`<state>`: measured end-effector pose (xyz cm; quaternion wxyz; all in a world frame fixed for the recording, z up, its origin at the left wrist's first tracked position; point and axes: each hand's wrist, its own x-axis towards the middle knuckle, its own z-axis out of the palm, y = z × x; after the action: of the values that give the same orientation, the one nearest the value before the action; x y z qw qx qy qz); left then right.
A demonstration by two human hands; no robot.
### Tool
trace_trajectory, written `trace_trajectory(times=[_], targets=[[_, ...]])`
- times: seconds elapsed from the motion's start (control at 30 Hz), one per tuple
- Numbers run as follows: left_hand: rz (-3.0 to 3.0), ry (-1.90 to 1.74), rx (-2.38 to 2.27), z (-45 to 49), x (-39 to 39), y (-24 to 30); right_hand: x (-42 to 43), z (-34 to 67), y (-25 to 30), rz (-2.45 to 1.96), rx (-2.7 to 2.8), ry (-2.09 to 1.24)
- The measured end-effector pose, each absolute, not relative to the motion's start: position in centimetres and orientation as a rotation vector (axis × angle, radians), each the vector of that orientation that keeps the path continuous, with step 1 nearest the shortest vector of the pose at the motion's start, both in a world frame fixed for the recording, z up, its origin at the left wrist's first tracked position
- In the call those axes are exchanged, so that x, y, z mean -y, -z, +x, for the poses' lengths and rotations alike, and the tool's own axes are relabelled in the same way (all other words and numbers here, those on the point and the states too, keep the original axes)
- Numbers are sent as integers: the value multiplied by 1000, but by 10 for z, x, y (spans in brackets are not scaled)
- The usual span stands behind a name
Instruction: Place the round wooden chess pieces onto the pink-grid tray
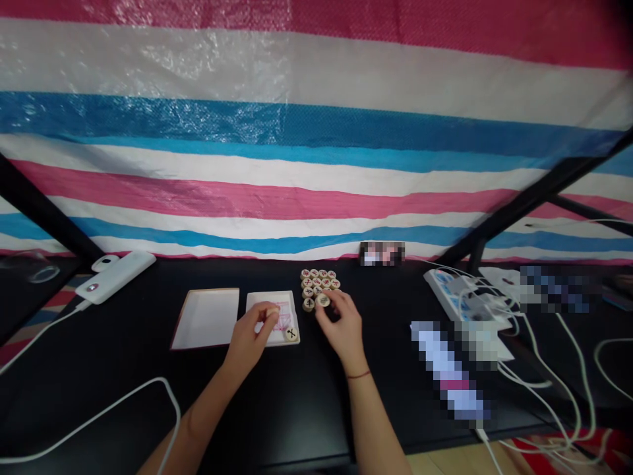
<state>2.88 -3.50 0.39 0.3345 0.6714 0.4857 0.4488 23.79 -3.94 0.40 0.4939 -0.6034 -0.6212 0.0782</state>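
Observation:
My left hand (250, 333) is over a shallow white box (295, 310), its thumb and fingers pinched on a round wooden Chinese chess piece (272, 311). Another chess piece (291, 334) with a black character lies in the near right corner of the box, on a pink-printed sheet (283, 318). To the right, my right hand (346, 326) closes its fingertips around a Chinese chess piece (323, 301) at the near right of a group. That group of several pieces (316, 282) stands close together in rows, with red characters at the back and black ones in front.
Left of the box lies the open lid (208, 320). A white power bank (119, 277) with a cable sits at the far left. On the right are a blurred phone (448, 369), a power strip (445, 287) and tangled white cables (539, 343). A striped sheet (297, 204) hangs behind the black table.

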Motion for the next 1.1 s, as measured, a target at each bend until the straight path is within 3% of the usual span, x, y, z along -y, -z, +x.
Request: trace_trajectory(times=[0.3, 0.47, 0.7, 0.87, 1.1], targets=[[1892, -1206, -1392, 25, 29, 2, 34, 271, 23, -1877, 1483, -279], [2043, -1124, -1376, 28, 33, -1, 38, 252, 2, -1607, 1533, -260], [2347, -1093, -1169, 34, 37, 14, 54, 198, -16, -1196, 1779, -619], [2471, -1113, -1151, 35, 39, 14, 53, 203, -11, -1245, 1674, -530], [2544, -913, -1315, 37, 42, 8, 42, 267, 11, -1758, 1287, -296]])
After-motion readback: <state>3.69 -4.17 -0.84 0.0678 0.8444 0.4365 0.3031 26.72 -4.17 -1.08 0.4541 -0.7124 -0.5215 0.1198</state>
